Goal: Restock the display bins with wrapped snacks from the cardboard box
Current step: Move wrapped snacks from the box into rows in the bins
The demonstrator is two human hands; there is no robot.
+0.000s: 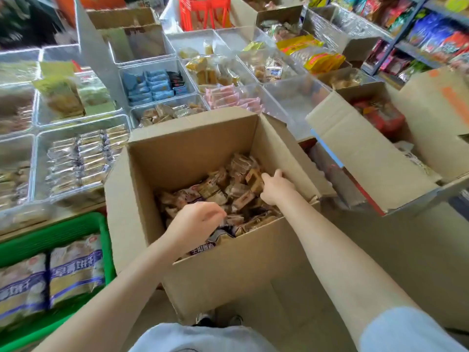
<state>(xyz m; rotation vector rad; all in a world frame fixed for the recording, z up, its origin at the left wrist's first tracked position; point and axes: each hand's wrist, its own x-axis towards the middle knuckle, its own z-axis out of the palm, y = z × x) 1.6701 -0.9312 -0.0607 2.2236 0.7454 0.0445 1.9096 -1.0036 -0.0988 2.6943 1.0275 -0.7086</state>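
Note:
An open cardboard box (193, 151) stands in front of me, its bottom covered with small brown wrapped snacks (218, 191). Both my hands are inside it. My left hand (195, 221) is low at the near side, fingers curled down into the snacks. My right hand (275, 186) is at the right side of the pile, its fingers closing on a brown snack (253, 177). Beyond the box, a clear display bin (138, 113) holds similar brown wrapped snacks (167, 113).
Clear bins with blue packs (152, 85), pink packs (233, 97) and silver packs (81, 158) lie behind and to the left. A green crate (50, 237) of bagged snacks sits lower left. More open cartons (360, 153) stand on the right, before snack shelves (431, 34).

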